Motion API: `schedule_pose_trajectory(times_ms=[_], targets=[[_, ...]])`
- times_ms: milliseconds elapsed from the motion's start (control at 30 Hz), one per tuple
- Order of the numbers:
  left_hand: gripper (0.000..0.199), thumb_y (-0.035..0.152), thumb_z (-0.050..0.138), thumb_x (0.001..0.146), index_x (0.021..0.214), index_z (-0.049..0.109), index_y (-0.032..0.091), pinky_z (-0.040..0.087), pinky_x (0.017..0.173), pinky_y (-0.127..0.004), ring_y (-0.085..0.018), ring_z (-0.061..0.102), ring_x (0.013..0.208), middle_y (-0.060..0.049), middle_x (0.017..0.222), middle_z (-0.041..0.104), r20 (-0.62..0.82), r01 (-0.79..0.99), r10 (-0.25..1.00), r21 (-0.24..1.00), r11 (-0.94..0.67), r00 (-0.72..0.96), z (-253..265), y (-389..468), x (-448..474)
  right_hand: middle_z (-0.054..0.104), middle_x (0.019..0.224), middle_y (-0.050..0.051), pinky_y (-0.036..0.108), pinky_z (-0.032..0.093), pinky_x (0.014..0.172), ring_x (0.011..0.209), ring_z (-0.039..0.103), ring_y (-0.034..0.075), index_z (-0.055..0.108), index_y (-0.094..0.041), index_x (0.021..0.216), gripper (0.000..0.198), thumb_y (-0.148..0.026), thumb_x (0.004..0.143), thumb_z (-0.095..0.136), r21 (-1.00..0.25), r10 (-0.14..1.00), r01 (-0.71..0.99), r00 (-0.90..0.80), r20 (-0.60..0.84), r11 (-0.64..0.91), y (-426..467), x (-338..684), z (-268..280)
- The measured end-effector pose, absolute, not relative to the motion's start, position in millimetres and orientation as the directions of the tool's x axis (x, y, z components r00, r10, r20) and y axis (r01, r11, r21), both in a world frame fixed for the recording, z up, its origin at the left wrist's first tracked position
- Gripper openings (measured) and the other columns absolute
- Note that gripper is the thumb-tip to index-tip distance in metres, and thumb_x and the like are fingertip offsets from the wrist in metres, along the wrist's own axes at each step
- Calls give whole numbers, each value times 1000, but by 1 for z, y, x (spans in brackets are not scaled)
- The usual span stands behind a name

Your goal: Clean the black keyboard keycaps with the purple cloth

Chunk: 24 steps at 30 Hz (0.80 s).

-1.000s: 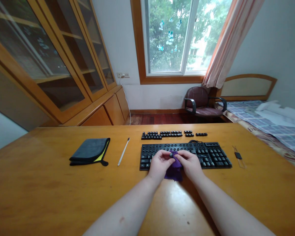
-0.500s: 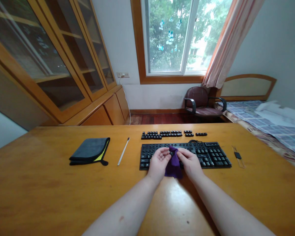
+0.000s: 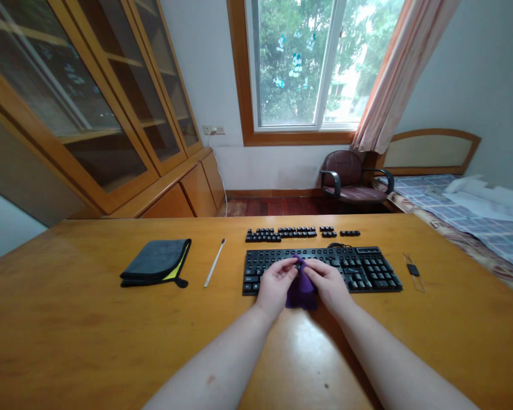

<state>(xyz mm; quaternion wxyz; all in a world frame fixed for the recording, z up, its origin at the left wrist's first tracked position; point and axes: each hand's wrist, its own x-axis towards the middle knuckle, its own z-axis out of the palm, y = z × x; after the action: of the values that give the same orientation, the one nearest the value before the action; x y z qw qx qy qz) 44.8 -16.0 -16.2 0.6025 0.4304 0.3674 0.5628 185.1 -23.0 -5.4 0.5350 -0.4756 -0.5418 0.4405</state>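
Observation:
A purple cloth (image 3: 301, 294) hangs between my two hands, its lower part draped over the front edge of the black keyboard (image 3: 251, 272). My right hand (image 3: 330, 283) is closed in a pinch on the upper part of this cloth. Close against it, my left hand (image 3: 277, 283) pinches a small dark keycap (image 3: 298, 265), partly covered by fingers and cloth. Both hands are above the keyboard's middle and hide many of its keys. In the keyboard's upper and left rows, bare key posts show where caps are off. Keys on the number pad still have their caps.
Loose keycaps (image 3: 297, 232) lie in rows behind the keyboard. To the left are a white-handled brush (image 3: 215, 263) and a folded grey cloth (image 3: 156, 262) with yellow lining. A wire keycap puller (image 3: 412, 270) lies right of the keyboard on the wooden table (image 3: 111, 341).
My right fingers have moved slightly left and in closer to my left fingertips, and the cloth is bunched more narrowly between them. Everything else on the table is unmoved.

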Motion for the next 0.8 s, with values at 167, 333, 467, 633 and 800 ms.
schedule_pose_trajectory(times_ms=[167,333,467,633,800], targets=[[17,24,72,64,75,63,15,48,66,-25,-12,62,67,-2,70,67,-2,-377,999,926,18,44,-16,-17,47,67,89,6,36,45,83,88,60,22,74,-21,78,18,-33,64,72,-980,981,41,-14,192,193,-22,185,-6],[12,22,71,64,70,64,14,47,65,-24,-11,59,63,0,67,65,-24,-362,999,931,40,49,-14,-19,48,66,78,5,35,46,77,79,60,20,73,-21,67,12,-31,60,75,-981,980,34,55,192,191,-22,185,-7],[16,25,73,61,70,64,14,47,65,-25,-11,59,62,0,66,65,-42,-367,998,929,56,48,-14,-19,48,65,74,4,33,46,74,75,59,19,72,-21,65,10,-30,61,74,-981,979,21,67,193,192,-23,185,-7],[20,27,74,61,73,65,14,49,66,-27,-13,60,65,-2,69,66,-53,-354,997,933,69,56,-18,-17,47,64,72,4,33,46,72,73,59,19,71,-20,63,11,-30,61,73,-980,977,38,81,199,197,-22,186,-7],[18,26,73,63,75,66,14,50,73,-28,-14,63,71,-3,74,67,-21,-346,998,937,40,58,-20,-16,47,65,73,4,32,46,70,72,59,19,70,-19,66,13,-31,64,70,-984,979,61,107,171,166,-22,186,-5]])
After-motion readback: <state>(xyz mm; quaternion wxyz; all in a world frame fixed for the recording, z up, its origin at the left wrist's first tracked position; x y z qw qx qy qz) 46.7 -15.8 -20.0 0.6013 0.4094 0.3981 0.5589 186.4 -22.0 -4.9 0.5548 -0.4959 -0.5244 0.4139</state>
